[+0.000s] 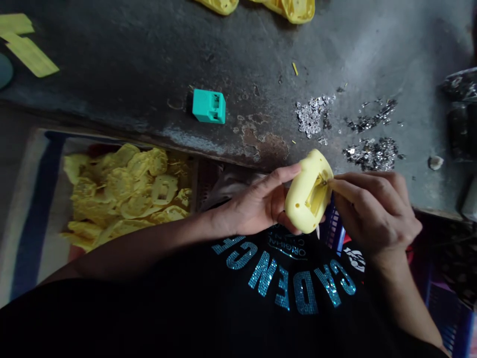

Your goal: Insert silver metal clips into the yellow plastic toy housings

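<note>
A yellow plastic shell (pixel 298 205), rounded with a rectangular opening and small holes, is gripped by my left hand (pixel 261 201), thumb on top and fingers beneath. It is tilted, opening turned to the right. My right hand (pixel 372 204) reaches in from the right with thumb and forefinger pinched at the opening's upper edge. A small metal piece (pixel 324 182) shows at those fingertips; its exact kind is too small to tell. Small metal parts lie in one pile (pixel 315 115) and another pile (pixel 374 154) on the grey table just beyond my hands.
A turquoise block (pixel 203 105) with slots sits near the edge of the table (pixel 130 64). Below left, a container holds many yellow plastic parts (pixel 122 184). More yellow shells (pixel 296 9) lie at the far edge, yellow strips (pixel 32 54) at left, dark plastic bags (pixel 462 87) at right.
</note>
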{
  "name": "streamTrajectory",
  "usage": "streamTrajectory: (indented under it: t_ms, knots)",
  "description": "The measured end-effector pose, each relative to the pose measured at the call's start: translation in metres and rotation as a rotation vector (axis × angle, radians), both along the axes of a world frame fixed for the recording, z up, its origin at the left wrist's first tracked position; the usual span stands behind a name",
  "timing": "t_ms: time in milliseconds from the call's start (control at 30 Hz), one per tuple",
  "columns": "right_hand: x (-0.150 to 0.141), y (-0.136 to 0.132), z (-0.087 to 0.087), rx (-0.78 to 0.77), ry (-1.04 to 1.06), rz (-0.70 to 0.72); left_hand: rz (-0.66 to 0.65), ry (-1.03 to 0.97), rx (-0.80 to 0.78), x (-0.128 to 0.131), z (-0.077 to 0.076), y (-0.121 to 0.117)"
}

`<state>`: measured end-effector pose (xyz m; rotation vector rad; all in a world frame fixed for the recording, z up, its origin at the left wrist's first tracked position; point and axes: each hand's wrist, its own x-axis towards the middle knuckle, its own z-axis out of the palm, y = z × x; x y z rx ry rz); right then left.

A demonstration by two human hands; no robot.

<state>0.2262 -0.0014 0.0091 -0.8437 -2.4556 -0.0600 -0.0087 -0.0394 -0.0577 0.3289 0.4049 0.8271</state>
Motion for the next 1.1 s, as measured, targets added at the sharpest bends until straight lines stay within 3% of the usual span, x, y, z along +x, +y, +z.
streamTrajectory:
  t_ms: [333, 600, 733, 867, 967, 1100]
  knots:
    - [-0.001, -0.006, -0.002, 0.057, 0.025, -0.010, 0.020, 0.043, -0.009, 0.001, 0.006, -0.002]
    - [0.004, -0.004, -0.015, 0.101, 0.031, -0.001, -0.002, 0.062, 0.009, 0.003, 0.009, -0.005]
    - [0.003, -0.001, -0.008, -0.126, 0.166, -0.022, 0.010, 0.059, 0.001, 0.004, 0.013, -0.005]
    - [0.001, 0.003, 0.004, -0.357, 0.283, -0.004, 0.122, 0.117, -0.021, 0.006, 0.018, -0.006]
    - [-0.001, 0.005, 0.008, -0.288, 0.209, 0.024, 0.214, 0.201, -0.002, 0.008, 0.018, -0.008]
    - [-0.006, 0.006, 0.003, -0.146, 0.117, 0.003, 0.219, 0.260, 0.058, 0.008, 0.016, -0.010]
